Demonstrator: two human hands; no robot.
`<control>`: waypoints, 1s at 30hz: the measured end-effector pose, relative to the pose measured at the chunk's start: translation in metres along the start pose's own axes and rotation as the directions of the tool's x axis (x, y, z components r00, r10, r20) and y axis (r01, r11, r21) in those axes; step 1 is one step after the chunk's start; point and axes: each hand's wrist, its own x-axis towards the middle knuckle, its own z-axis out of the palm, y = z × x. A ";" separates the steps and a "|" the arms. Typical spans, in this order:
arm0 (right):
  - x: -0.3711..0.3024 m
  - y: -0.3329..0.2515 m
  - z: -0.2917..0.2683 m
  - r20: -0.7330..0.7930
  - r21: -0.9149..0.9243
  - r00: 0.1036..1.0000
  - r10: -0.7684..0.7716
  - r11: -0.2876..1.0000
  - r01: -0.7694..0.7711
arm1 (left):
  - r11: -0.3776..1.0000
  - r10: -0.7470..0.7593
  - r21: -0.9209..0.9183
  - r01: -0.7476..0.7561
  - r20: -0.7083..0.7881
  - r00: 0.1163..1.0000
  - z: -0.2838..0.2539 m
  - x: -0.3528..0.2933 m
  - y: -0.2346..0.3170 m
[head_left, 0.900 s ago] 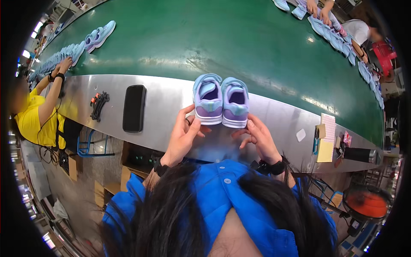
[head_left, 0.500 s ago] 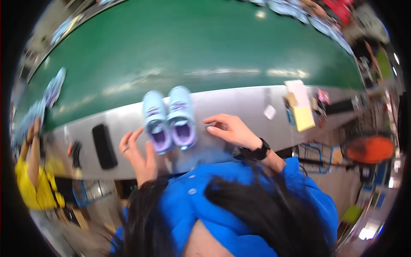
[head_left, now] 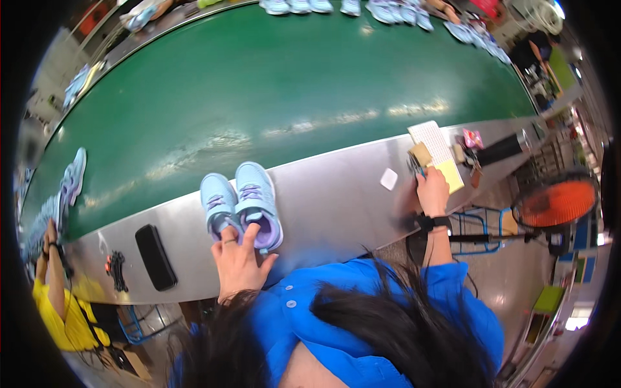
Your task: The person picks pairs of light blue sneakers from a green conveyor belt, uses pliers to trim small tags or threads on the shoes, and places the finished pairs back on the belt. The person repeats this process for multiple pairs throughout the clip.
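Note:
A pair of light blue sneakers with purple laces and lining stands side by side on the metal table edge, toes away from me: the left shoe [head_left: 218, 202] and the right shoe [head_left: 257, 200]. My left hand [head_left: 242, 262] is at their heels, fingers spread, with fingertips reaching into the shoe openings and the thumb out to the side. Farther right, my right hand [head_left: 433, 192] has its fingers closed around a small teal-handled tool [head_left: 421, 173], mostly hidden by the fingers. That hand is beside a yellow notepad [head_left: 449, 174] and a tan piece [head_left: 421, 153].
Beyond the metal ledge [head_left: 330, 194] lies a green belt [head_left: 278, 84], with several blue shoes [head_left: 388, 11] along its far side. A black case [head_left: 155, 257], dark cord [head_left: 116, 271] and white square [head_left: 389, 179] lie on the ledge. An orange fan [head_left: 557, 202] stands right; a yellow-shirted person [head_left: 61, 317] works left.
My left hand has moved from beside the shoes to their openings. My right hand has gone right, from near the shoes to the teal-handled tool by the notepad. The view has shifted slightly.

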 end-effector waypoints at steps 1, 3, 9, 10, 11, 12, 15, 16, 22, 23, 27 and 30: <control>-0.002 -0.006 0.000 -0.059 0.044 0.997 -0.054 0.997 0.057 | 1.000 0.010 0.010 -0.010 0.019 1.000 0.001 0.001 -0.001; -0.003 -0.035 -0.009 -0.190 0.235 0.968 -0.163 0.950 0.206 | 0.993 0.088 0.078 -0.087 -0.017 0.996 -0.002 0.004 -0.002; -0.043 -0.181 -0.012 0.098 0.844 0.894 -0.438 0.513 0.159 | 0.991 0.074 0.114 -0.075 0.013 0.997 0.006 0.001 -0.004; -0.051 -0.198 -0.009 0.136 0.869 0.869 -0.476 0.479 0.126 | 0.990 0.079 0.119 -0.078 0.002 0.997 0.007 0.002 -0.003; -0.056 -0.213 -0.008 0.226 0.875 0.841 -0.491 0.482 0.047 | 0.991 0.086 0.100 -0.084 -0.016 0.996 0.007 0.003 -0.003; -0.061 -0.226 -0.005 0.315 0.877 0.795 -0.518 0.480 -0.035 | 0.993 0.079 0.092 -0.076 -0.033 0.996 0.006 0.002 -0.002; -0.072 -0.245 0.013 0.288 0.877 0.799 -0.527 0.481 0.001 | 0.994 0.095 0.063 -0.092 -0.058 0.994 0.007 0.002 -0.005; -0.074 -0.248 0.014 0.282 0.875 0.799 -0.531 0.485 0.013 | 0.994 0.101 0.052 -0.098 -0.064 0.993 0.009 0.002 -0.007; -0.072 -0.256 0.011 0.258 0.697 0.789 -0.558 0.673 0.248 | 0.988 0.153 0.025 -0.151 -0.131 0.980 0.014 0.004 -0.013; -0.072 -0.257 0.011 0.268 0.678 0.777 -0.570 0.685 0.268 | 0.987 0.163 0.017 -0.162 -0.136 0.977 0.015 0.004 -0.013; -0.072 -0.258 0.009 0.260 0.654 0.784 -0.563 0.700 0.286 | 0.986 0.169 0.017 -0.168 -0.129 0.977 0.014 0.005 -0.015; -0.072 -0.259 0.010 0.258 0.647 0.790 -0.556 0.707 0.286 | 0.987 0.162 0.015 -0.161 -0.112 0.980 0.015 0.004 -0.016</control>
